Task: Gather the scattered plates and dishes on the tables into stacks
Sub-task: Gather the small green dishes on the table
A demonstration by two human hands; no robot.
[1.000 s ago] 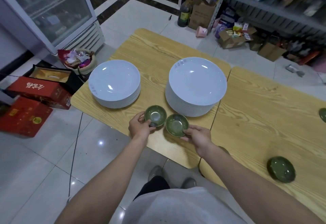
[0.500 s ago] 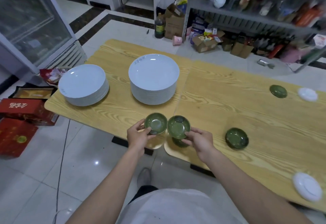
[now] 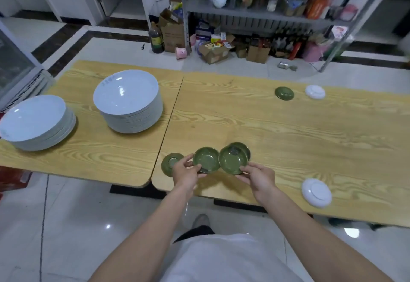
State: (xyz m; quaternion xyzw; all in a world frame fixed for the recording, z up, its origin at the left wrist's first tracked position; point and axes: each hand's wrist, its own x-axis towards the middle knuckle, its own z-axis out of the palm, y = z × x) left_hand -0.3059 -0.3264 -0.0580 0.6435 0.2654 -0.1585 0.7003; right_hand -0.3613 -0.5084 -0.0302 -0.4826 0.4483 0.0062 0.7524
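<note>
Both hands have swung right since half a second ago, off the table seam and over the right table (image 3: 288,135), each carrying its dish along. Left hand (image 3: 186,172) grips the first green dish (image 3: 205,159) by its near rim, thumb on top; the fingers curled under it are out of sight. Right hand (image 3: 260,179) pinches the second green dish (image 3: 231,163) the same way, thumb on the rim and the underside grip hidden. The two dishes sit rim to rim, open side up, just above the tabletop.

Right behind the second one, a third green dish (image 3: 244,148) rests on the table, mostly covered, only its far arc showing. At the left wrist an overturned green dish (image 3: 169,163) lies by the table's corner, its right edge hidden by the hand.

Further out, the near white dish (image 3: 316,192) lies bottom-up at the front edge. At the back, the far green dish (image 3: 284,93) and far white dish (image 3: 315,91) lie near each other; which way up the green one lies is hard to tell. On the left table (image 3: 88,155) stand the taller plate stack (image 3: 127,102) and the lower plate stack (image 3: 36,122), which is cut off at the frame edge. Beyond, the shelf rack (image 3: 255,13) is a blur.
</note>
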